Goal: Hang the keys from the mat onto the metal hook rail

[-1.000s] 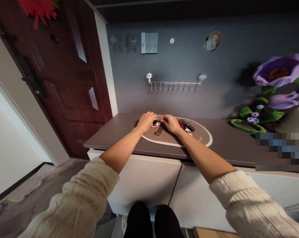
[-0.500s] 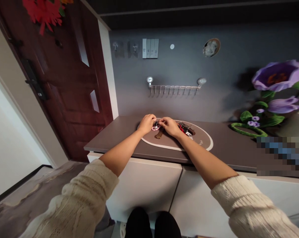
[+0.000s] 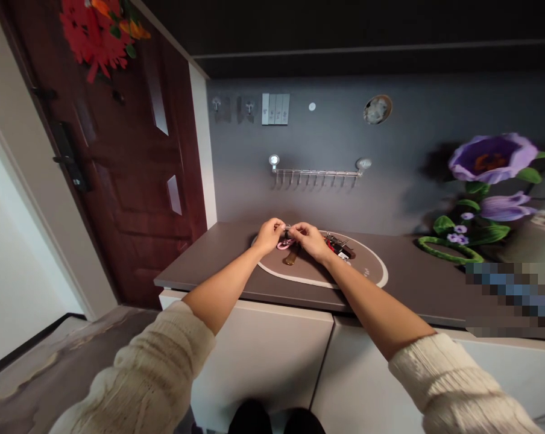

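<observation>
My left hand and my right hand meet above an oval brown mat with a pale rim. Fingertips of both pinch a small keychain with a pink loop; its dark and metal parts are too small to make out. Just below the fingers, a brown leather-like strap reaches over the mat. To the right of my right hand lies a pile of keys and small items, with red, black and metal pieces.
A rail with several small hooks is fixed to the wall behind the mat. Purple flowers with green leaves stand on the countertop at the right. A dark red door is at the left.
The camera view has tilted upward. My hands stay together over the mat, fingers shifting slightly on the keychain; they now sit closer together and a little raised.
</observation>
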`<state>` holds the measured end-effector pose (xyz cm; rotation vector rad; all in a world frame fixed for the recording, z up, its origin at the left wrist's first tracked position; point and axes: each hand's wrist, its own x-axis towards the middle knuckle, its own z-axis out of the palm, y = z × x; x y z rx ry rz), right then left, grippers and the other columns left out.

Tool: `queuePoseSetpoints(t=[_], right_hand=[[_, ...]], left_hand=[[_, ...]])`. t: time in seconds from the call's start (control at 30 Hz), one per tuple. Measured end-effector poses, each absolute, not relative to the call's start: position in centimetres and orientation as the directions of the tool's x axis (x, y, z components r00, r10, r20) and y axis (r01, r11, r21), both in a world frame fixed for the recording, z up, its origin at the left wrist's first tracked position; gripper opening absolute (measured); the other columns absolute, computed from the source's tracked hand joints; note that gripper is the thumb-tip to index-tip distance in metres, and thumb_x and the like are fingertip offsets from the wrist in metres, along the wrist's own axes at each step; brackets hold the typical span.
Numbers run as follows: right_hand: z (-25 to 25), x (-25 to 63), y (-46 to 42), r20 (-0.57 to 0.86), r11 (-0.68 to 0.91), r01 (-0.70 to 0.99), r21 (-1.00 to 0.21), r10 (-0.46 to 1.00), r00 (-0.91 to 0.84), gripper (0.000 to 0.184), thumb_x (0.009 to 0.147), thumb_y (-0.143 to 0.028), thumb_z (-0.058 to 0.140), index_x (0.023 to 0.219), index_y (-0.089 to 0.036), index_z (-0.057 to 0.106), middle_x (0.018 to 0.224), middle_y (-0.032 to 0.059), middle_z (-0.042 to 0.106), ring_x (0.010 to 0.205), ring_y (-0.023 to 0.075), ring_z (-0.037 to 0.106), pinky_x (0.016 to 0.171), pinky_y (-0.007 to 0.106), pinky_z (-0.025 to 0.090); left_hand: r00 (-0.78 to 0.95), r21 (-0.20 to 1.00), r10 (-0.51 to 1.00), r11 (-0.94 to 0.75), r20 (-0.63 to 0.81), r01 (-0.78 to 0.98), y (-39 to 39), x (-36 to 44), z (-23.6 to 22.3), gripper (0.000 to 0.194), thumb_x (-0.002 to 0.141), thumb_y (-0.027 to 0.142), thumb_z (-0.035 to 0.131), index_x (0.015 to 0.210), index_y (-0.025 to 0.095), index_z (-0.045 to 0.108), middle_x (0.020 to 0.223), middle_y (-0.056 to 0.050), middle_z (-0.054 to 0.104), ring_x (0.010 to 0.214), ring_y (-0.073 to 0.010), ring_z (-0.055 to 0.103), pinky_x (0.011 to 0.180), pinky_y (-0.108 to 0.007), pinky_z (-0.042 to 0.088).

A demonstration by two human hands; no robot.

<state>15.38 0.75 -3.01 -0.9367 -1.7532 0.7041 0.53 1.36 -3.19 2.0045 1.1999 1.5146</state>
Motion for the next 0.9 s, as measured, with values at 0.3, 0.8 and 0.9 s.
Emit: queuePoseSetpoints(t=[0.3,0.8,0.9], right_hand=[[-2.7,15.4,1.0,0.563,0.585,0.349,-0.732,0.808,-0.174,0.024,0.073,-0.041,0.047,0.074,-0.017,0.05,0.069,-0.0002,0.051,0.064,0.0114,0.048,0.065,0.026,0.041],[3.8,12.7,5.9,0.673,0.604,0.474,-0.641,0.739,-0.031,0.016,0.071,-0.033,0.047,0.072,-0.018,0.054,0.065,-0.0001,0.056,0.059,0.0121,0.049,0.062,0.025,0.04],[5.0,11.5,7.1,0.658,0.573,0.448,-0.687,0.751,0.049,0.015,0.07,-0.031,0.049,0.071,-0.017,0.055,0.065,0.0001,0.057,0.057,0.0112,0.05,0.06,0.025,0.041]], left_hand=[[0.079,0.695,0.767,-0.615,0.637,0.373,1.5,1.1,-3.3,0.012,0.079,0.021,0.045,0.076,0.015,0.055,0.077,-0.002,0.061,0.071,-0.0106,0.055,0.07,-0.024,0.043],[-0.162,0.571,0.732,-0.351,0.662,0.742,2.9,-2.0,-3.7,0.031,0.088,0.03,0.032,0.07,0.018,0.054,0.076,-0.006,0.061,0.073,-0.0154,0.055,0.064,-0.026,0.036],[-0.159,0.568,0.741,-0.339,0.652,0.75,3.0,-2.0,-3.8,0.031,0.088,0.031,0.031,0.069,0.018,0.053,0.076,-0.006,0.062,0.072,-0.0159,0.055,0.064,-0.026,0.035]])
